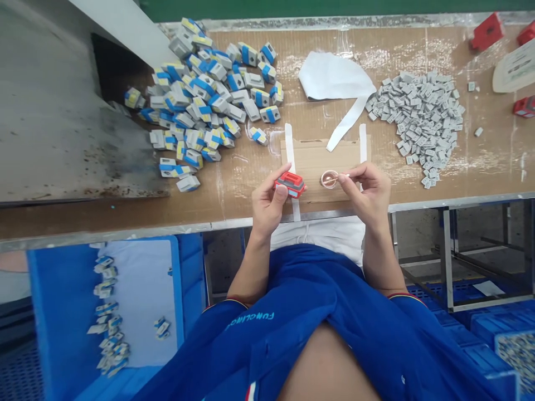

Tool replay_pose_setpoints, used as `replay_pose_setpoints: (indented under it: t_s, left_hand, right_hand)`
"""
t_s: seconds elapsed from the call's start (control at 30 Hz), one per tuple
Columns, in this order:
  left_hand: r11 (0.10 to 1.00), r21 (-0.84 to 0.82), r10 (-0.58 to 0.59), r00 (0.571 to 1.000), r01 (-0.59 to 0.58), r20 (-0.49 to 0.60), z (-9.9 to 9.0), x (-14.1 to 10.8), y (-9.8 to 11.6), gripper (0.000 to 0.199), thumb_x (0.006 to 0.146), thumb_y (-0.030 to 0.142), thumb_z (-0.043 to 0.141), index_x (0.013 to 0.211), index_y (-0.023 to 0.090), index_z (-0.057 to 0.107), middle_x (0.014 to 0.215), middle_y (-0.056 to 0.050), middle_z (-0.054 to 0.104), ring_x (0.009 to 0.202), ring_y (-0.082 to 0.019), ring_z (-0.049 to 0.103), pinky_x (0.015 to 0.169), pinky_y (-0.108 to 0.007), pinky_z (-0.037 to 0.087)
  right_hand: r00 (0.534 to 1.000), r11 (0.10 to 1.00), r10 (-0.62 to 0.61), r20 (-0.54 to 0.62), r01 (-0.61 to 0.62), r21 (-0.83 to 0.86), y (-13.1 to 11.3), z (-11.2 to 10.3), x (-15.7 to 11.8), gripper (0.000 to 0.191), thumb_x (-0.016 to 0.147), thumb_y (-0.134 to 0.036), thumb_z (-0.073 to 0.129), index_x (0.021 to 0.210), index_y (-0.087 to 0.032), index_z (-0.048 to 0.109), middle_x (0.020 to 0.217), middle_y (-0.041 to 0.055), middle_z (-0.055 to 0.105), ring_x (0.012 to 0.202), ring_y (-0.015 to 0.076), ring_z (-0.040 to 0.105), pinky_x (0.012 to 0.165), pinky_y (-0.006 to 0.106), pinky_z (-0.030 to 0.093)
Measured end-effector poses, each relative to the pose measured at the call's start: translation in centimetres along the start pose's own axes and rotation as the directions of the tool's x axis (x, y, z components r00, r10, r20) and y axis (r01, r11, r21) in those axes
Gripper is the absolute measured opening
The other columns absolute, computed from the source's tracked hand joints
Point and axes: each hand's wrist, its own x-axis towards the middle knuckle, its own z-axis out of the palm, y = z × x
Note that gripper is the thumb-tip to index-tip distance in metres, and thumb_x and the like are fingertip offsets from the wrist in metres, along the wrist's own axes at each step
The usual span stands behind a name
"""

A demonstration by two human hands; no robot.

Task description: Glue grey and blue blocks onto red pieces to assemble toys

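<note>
Between the fingers and thumb of my left hand (270, 203) is a small red toy vehicle body (291, 184) with a grey band and a pale blue patch. My right hand (370, 192) pinches a thin pale stick (343, 176). The stick's far end reaches over a small round dish (323, 183) with a whitish rim; I cannot make out what is in it. Under the dish lies a cardboard sheet (311, 159), taped down with white strips. Beyond it sits a white cloth (334, 75) with a long tail.
A heap of grey, blue and yellow toy pieces (200, 103) spreads at left beside a metal chute (83, 128). Small grey parts (426, 111) are piled at right. More red pieces (488, 32) lie far right. A blue crate (178, 284) stands below the table edge.
</note>
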Motion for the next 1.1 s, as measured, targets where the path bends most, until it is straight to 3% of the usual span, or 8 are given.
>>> replay_pose_setpoints:
  t_s: [0.17,0.5,0.8,0.9,1.1]
  left_hand:
    - [0.997,0.047,0.059,0.998,-0.06,0.013,-0.1,0.4,0.2,0.06,0.083,0.057,0.093,0.132,0.026,0.075,0.098,-0.003,0.079,0.085,-0.015,0.078,0.079,-0.026,0.066]
    - [0.998,0.061,0.017,0.999,-0.02,0.048,-0.1,0.4,0.4,0.047,0.086,0.051,0.092,0.12,0.022,0.077,0.106,-0.007,0.082,0.093,-0.016,0.08,0.082,-0.025,0.066]
    - [0.99,0.069,0.119,0.988,-0.126,0.099,0.3,0.4,0.6,0.042,0.092,0.042,0.089,0.128,0.022,0.078,0.114,-0.008,0.083,0.099,-0.016,0.082,0.084,-0.023,0.065]
    - [0.987,0.104,0.113,0.989,-0.122,0.093,0.4,0.5,0.8,0.042,0.092,0.045,0.088,0.124,0.02,0.078,0.109,-0.007,0.083,0.09,-0.014,0.08,0.076,-0.022,0.063]
    - [0.999,0.049,-0.018,0.995,0.013,0.096,0.9,0.4,1.3,0.041,0.092,0.049,0.088,0.12,0.02,0.077,0.1,-0.006,0.083,0.073,-0.011,0.075,0.064,-0.02,0.061]
  right_hand:
    - [0.999,0.999,0.038,-0.027,-0.037,0.033,0.2,0.3,-0.4,0.049,0.091,-0.071,0.08,0.078,-0.025,0.069,0.071,-0.0029,0.069,0.062,0.0126,0.058,0.057,0.029,0.048]
    - [0.995,0.99,0.084,-0.055,-0.078,0.118,0.7,0.5,-0.5,0.05,0.089,-0.073,0.082,0.079,-0.026,0.065,0.072,-0.0033,0.068,0.064,0.0133,0.061,0.058,0.029,0.049]
    - [0.978,0.952,0.181,-0.104,-0.147,0.268,2.3,-0.2,0.4,0.05,0.082,-0.068,0.091,0.08,-0.024,0.066,0.071,-0.0049,0.074,0.064,0.0109,0.07,0.063,0.024,0.057]
    - [0.976,0.949,0.198,-0.092,-0.167,0.268,2.5,-0.4,0.5,0.048,0.082,-0.066,0.092,0.08,-0.024,0.067,0.07,-0.0054,0.075,0.062,0.0108,0.071,0.062,0.024,0.057]
    - [0.979,0.943,0.185,-0.09,-0.152,0.295,2.1,-0.7,0.9,0.044,0.084,-0.061,0.092,0.082,-0.025,0.068,0.069,-0.0058,0.077,0.06,0.0111,0.07,0.059,0.023,0.055]
